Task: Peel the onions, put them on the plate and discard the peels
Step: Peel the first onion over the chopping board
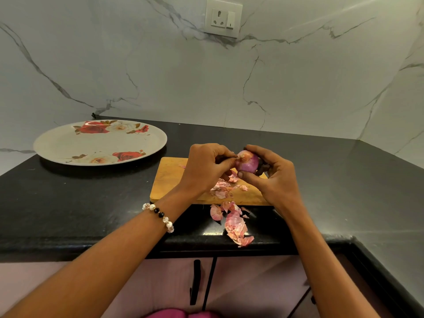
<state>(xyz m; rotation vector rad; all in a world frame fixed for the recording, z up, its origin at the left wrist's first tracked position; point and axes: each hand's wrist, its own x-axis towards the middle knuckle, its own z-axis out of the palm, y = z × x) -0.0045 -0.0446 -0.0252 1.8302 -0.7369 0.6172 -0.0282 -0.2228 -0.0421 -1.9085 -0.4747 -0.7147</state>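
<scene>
Onion (pixel 249 164): one, purple, mostly bare of dry skin, held in the air above the far part of my chopping board, between both my hands.

Right hand (pixel 273 177): fingers curled round the onion from the right side and from below, thumb under its near face; it carries the onion.

Left hand (pixel 207 166): fingers curled, fingertips pinching at the pale tip of the onion on its left end, where a bit of skin sits. A bracelet (pixel 159 215) of white, black and clear beads is on my left wrist.

Peels, on the board (pixel 223 187): a loose scatter of pink, papery flakes lying under my hands, toward the near edge.

Peels, on the table (pixel 236 226): larger curled pieces just in front of the board, reaching nearly to the table's front edge.

Chopping board (pixel 169 177): wooden, rectangular, flat on the table, directly before me.

Plate (pixel 68 145): large, round, pale with red and white rose prints, lying to the left of the board and farther back, apart from it. No onion lies on it.

Table (pixel 80 203): black speckled stone, running into a corner on the right.

Wall (pixel 160 76): white marble with grey veins; a white socket with switch (pixel 223 18) set high in it.

Cabinet doors (pixel 241 283): pale pink with black handles, below the table.
</scene>
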